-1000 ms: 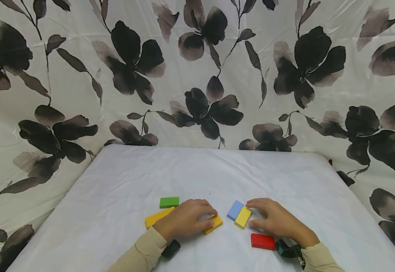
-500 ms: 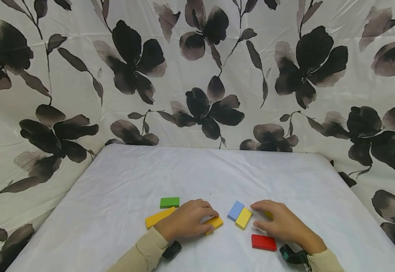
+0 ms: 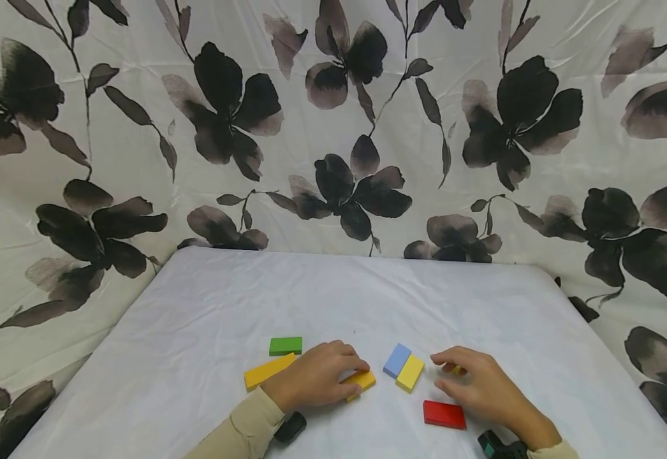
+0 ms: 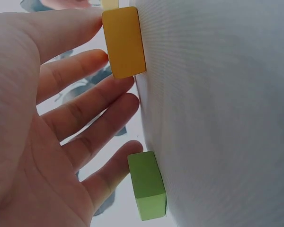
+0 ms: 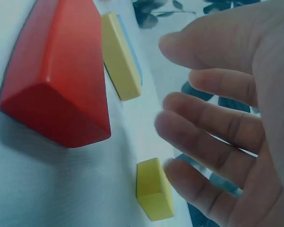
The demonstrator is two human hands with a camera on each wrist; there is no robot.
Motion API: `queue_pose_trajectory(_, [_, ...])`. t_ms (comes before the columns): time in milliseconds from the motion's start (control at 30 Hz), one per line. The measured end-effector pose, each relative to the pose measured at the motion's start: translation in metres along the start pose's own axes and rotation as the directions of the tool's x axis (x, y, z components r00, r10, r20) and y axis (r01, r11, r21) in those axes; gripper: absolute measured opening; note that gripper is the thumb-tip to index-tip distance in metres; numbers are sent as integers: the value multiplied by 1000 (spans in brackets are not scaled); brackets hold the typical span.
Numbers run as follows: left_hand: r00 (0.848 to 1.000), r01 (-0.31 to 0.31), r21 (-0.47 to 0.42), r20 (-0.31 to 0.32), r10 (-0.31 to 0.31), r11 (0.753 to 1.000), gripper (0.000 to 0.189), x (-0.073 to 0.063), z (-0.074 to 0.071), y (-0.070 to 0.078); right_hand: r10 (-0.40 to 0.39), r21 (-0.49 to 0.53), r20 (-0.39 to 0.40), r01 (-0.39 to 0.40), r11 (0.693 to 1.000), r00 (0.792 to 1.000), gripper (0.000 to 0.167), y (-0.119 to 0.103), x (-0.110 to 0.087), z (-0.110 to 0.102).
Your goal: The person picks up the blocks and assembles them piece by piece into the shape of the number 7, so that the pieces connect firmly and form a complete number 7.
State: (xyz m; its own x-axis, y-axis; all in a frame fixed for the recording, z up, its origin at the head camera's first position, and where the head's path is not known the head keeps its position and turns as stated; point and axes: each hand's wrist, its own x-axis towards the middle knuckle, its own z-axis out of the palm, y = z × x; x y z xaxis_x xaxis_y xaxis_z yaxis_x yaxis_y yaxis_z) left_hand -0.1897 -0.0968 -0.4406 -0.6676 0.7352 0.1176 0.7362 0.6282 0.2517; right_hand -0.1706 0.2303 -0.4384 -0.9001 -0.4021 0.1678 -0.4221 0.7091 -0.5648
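An orange block (image 3: 362, 381) lies on the white table, with my left hand (image 3: 316, 376) holding it between thumb and fingers. In the left wrist view the thumb and index tips meet this block's upper edge, while the little finger ends beside a green block (image 4: 146, 187). To the right, my right hand (image 3: 477, 382) hovers with fingers loosely bent and nothing between them. Under its fingers a small yellow block (image 5: 154, 189) shows near the little fingertip. A blue block (image 3: 397, 361) and another yellow block (image 3: 410, 373) lie side by side between the hands.
A red block (image 3: 444, 414) lies in front of the right hand. Left of the left hand is a longer orange block (image 3: 268, 371), partly covered by it. The white table (image 3: 333, 293) ends at a flower-patterned cloth (image 3: 287, 127) behind.
My right hand has drawn away to the right from the blue and yellow pair, uncovering part of the small yellow block under it. The left hand keeps its place on the orange block.
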Motion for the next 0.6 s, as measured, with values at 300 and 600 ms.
queue_pose_trajectory(300, [1000,-3,4,-6,3,1000,31,0,0,1,-49,207,157,16,978,986,31,4,-6,-3])
queue_pose_trajectory(600, [1000,7,3,4,-7,1000,31,0,-1,1,-28,252,329,-59,966,944,27,3,-5,-3])
